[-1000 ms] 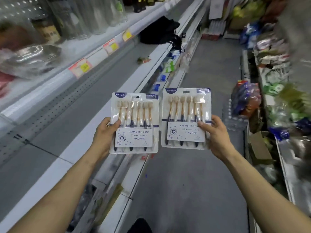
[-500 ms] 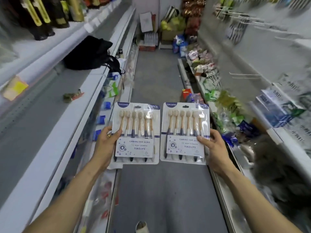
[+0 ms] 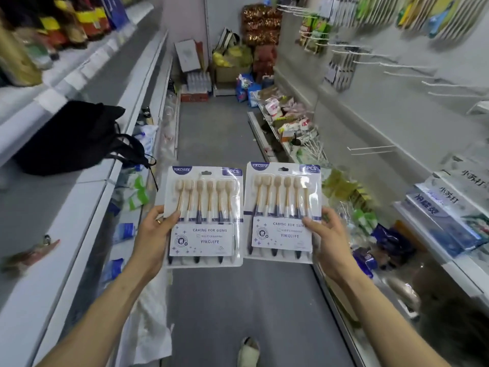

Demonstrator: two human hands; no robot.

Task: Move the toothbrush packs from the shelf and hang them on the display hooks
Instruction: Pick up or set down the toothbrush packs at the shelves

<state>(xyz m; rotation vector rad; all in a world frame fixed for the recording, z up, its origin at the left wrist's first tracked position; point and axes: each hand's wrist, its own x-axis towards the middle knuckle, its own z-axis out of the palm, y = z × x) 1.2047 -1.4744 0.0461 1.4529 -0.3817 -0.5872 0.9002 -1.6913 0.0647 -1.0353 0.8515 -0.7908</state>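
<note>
Person turns from shelf: a second ago head faced it, now aisle ahead, display hooks on right wall in sight. Left hand pinches left pack at outer edge, thumb on front, other fingers hidden behind. Right hand grips right pack likewise. Packs upright, just beside each other, mid-air over aisle. Pick-up looks done; hanging not begun. Bare hook lies near, to right.

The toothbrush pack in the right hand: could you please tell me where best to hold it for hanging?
Probably its lower right edge, from the right, where the right hand grips the right pack: thumb on the front label. The flat card stands upright, so that grip leaves the top hang slot free for a bare hook.
</note>
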